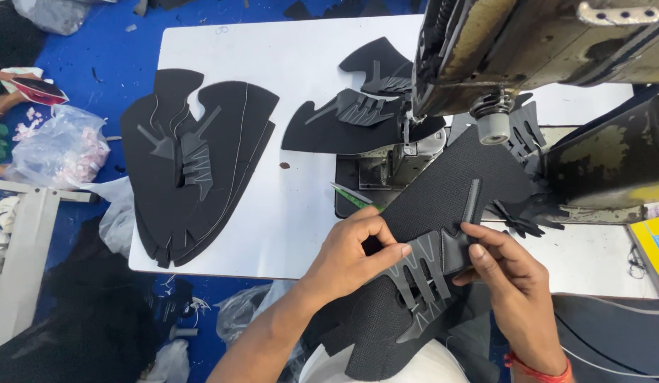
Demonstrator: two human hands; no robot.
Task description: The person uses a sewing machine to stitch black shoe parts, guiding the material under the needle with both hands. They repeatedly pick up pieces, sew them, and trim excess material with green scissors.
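Note:
A black textured shoe-upper panel [450, 181] lies across the table's front edge, just under the sewing machine head [528, 50]. A grey branched overlay strip [421, 273] rests on it. My left hand [354, 252] pinches the panel and the overlay's left side between thumb and fingers. My right hand [507, 280] holds the overlay's right part, thumb pressing on top near a narrow upright strip [473, 202]. A green-handled tool [354, 197] lies just beyond my left hand.
A stack of similar black panels [201, 163] lies at the left of the white table [301, 71]. More cut pieces [350, 113] sit by the needle area. Plastic bags [59, 149] and scraps lie on the blue floor at left. A yellow box [654, 245] is at right.

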